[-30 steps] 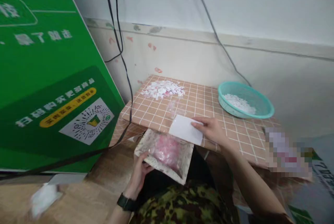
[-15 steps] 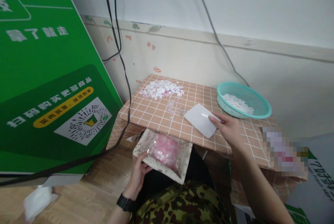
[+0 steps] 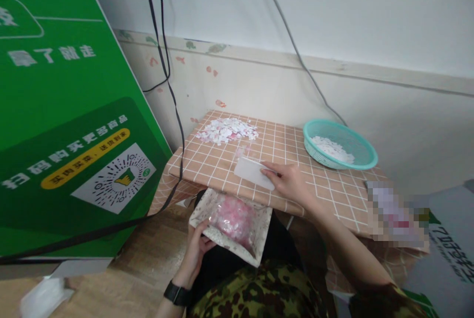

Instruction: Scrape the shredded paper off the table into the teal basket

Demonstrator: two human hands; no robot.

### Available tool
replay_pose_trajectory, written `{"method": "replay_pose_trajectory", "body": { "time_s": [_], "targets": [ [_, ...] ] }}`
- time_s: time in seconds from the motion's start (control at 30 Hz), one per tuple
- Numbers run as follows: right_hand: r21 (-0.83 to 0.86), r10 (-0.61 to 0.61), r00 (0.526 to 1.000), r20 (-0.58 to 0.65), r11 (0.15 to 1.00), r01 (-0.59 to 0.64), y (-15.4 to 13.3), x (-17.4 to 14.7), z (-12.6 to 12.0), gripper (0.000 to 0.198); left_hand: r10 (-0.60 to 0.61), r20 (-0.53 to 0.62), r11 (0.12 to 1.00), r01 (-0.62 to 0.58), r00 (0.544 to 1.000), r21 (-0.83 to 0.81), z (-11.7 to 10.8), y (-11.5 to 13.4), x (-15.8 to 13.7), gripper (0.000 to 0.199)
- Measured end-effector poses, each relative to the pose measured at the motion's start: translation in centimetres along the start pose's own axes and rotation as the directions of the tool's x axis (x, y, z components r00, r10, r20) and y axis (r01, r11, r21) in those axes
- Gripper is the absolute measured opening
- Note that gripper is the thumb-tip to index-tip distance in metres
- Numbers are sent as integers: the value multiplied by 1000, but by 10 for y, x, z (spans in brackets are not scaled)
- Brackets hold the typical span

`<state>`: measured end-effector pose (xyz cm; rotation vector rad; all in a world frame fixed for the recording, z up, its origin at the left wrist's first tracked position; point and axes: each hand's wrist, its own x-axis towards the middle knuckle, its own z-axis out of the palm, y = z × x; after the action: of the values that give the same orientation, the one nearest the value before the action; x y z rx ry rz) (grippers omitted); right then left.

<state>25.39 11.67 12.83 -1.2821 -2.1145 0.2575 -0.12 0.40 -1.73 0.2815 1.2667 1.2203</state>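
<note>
A clear bag [image 3: 234, 221] part-filled with pink bits hangs below the desk [image 3: 333, 194] edge, left hand [image 3: 196, 254] fingers clamped on its rim. The right hand [image 3: 291, 184] grips a white card [image 3: 254, 172] on the desk; a pile [image 3: 227, 130] remains unswept beside a teal basket [image 3: 365, 152].

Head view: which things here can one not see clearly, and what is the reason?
- Pixelated patch on the table's right end: deliberately blurred, so what lies there is unreadable.
- White object on the floor, bottom left: motion blur; its kind cannot be told.
- Pink contents of the clear bag in the left hand: too small to identify.
- White card under the right hand: fingers cover its right end.
- Pieces in the teal basket: too small.
</note>
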Motion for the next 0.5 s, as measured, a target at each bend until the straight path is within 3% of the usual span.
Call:
{"method": "replay_pose_trajectory", "body": {
  "time_s": [0.13,0.37,0.5],
  "targets": [
    [-51,63,995,-76,996,-67,30,9,-12,31,33,23,999,-33,999,21,-4,-5,5,48],
    [31,153,970,-190,988,-150,76,33,-22,36,39,47,999,-40,998,29,-6,-6,7,50],
    [27,171,976,-138,985,-169,90,44,-22,36,29,13,999,-29,999,20,-1,-1,2,47]
  ]
}}
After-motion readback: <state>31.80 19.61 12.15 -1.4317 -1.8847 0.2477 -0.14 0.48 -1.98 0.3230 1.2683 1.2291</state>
